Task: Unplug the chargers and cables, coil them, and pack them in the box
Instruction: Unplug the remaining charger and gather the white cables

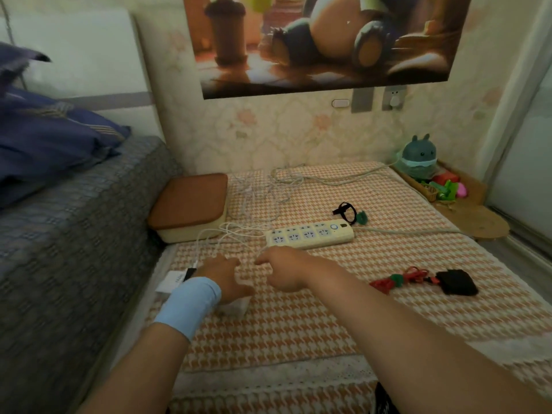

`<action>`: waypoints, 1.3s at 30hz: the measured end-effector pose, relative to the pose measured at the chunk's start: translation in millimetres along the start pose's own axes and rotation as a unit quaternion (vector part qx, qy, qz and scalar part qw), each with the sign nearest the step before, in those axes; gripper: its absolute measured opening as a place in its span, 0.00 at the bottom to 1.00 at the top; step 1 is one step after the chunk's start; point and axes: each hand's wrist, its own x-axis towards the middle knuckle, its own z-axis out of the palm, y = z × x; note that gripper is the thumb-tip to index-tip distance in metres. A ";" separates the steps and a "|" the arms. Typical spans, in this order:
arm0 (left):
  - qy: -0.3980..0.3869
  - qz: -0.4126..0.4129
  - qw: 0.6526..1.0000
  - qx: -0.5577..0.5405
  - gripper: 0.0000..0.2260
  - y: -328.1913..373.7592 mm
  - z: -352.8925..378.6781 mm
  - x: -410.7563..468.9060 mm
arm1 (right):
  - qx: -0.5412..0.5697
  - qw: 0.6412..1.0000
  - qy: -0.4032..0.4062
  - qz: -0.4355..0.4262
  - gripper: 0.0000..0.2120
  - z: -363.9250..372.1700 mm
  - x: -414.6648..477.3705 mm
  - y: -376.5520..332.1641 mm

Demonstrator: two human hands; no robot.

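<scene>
Resting left hand [222, 274] and right hand [282, 271] near one power strip [310, 234].

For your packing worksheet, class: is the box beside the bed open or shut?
Shut. The brown lid lies flat over the cream box, covering its whole top.

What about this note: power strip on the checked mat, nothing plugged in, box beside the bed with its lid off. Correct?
Not quite. The head view shows the box beside the bed with its brown lid on. The rest holds: power strip on the checked mat, nothing plugged in.
</scene>
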 end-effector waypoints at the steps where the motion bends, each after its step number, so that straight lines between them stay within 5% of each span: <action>1: -0.023 0.015 1.000 -0.006 0.36 -7.2 4.1 0.5 | -0.017 1.000 -0.002 -0.003 0.30 3.8 8.1 -7.3; 6: -0.032 0.092 0.989 -0.112 0.21 -23.0 13.3 3.2 | -0.118 0.993 0.006 0.030 0.36 14.4 33.4 -16.7; 10: -0.024 0.125 0.972 -0.197 0.17 -16.8 8.6 11.1 | -0.236 0.967 0.064 0.071 0.22 17.6 46.4 0.1; 15: 0.024 0.089 0.947 -0.307 0.30 6.4 9.6 27.9 | -0.123 0.979 0.156 0.033 0.07 7.3 48.7 11.1; 19: 0.054 0.088 0.915 -0.391 0.23 12.8 1.1 34.4 | -0.092 0.962 0.252 -0.046 0.07 -8.6 33.4 15.2; 22: 0.046 0.092 0.904 -0.416 0.14 11.6 -8.6 35.6 | -0.025 0.971 0.230 -0.058 0.04 -16.3 23.7 19.9; 25: 0.024 0.096 0.884 -0.457 0.22 12.0 -10.2 27.1 | 0.042 0.985 0.164 -0.032 0.06 -16.7 18.3 23.7; 27: 0.058 0.077 0.878 -0.468 0.15 9.4 -10.8 23.3 | 0.053 0.986 0.158 -0.021 0.05 -18.6 14.7 23.6; 29: 0.079 0.045 0.851 -0.517 0.13 4.5 -12.6 23.5 | 0.062 0.985 0.162 -0.004 0.05 -23.4 11.4 24.4; 33: 0.064 -0.032 0.720 -0.691 0.16 -2.2 -16.6 29.1 | 0.041 0.987 0.148 0.039 0.11 -23.6 10.9 28.7; 34: 0.072 -0.033 0.726 -0.683 0.17 -4.4 -16.0 30.0 | 0.061 0.988 0.135 0.037 0.12 -21.8 9.8 26.9; 37: 0.177 -0.027 0.852 -0.491 0.18 -10.2 -14.6 31.2 | 0.128 0.983 0.128 0.007 0.12 -18.8 6.6 17.6; 39: 0.279 -0.040 0.861 -0.424 0.10 -8.8 -15.2 26.2 | 0.149 0.977 0.150 -0.021 0.12 -20.9 5.8 9.5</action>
